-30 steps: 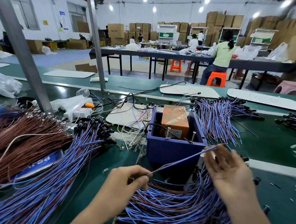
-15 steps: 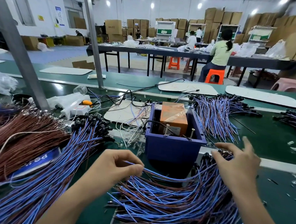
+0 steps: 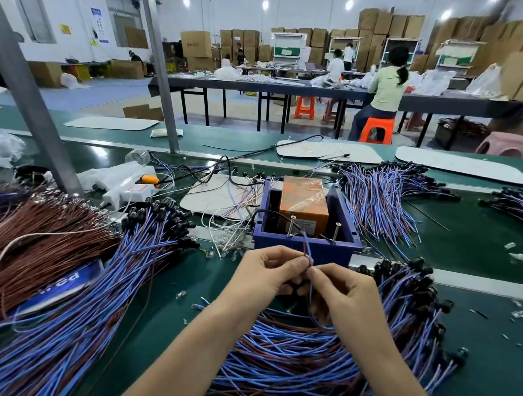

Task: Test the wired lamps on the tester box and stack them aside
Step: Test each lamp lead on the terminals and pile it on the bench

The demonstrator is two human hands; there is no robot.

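The wired lamp [image 3: 308, 246] is held in the middle of the view, just in front of the tester box [image 3: 306, 248]. Its thin blue and brown leads rise from the fingertips toward the box's near rim. They end close to the left one of two upright screws [image 3: 291, 227], but I cannot tell whether they touch it. The left hand [image 3: 266, 275] pinches the leads between thumb and forefinger. The right hand [image 3: 344, 290] pinches them just beside it, so the two sets of fingertips meet. A small black piece, likely the lamp's head, shows in the gap below them.

The tester box is a blue open-topped tub at 12 o'clock from the hands, with an orange block [image 3: 304, 204] wrapped in clear film inside it. A black cable [image 3: 225, 165] trails away from the box toward 11 o'clock.

Directly under the forearms, at 6 o'clock, lies a heap of lamps [image 3: 290, 369] with blue and brown leads, its black heads fanned out toward 3 o'clock. A long blue bundle [image 3: 76, 303] spreads at 8 o'clock, and a mass of brown wires [image 3: 25, 237] lies at 9 o'clock. Another bundle [image 3: 381, 201] rests at 1 o'clock beyond the box. A white power strip [image 3: 127, 189] sits at 10 o'clock near a slanted metal post [image 3: 38, 104]. All of this lies on the green counter [image 3: 478, 251].
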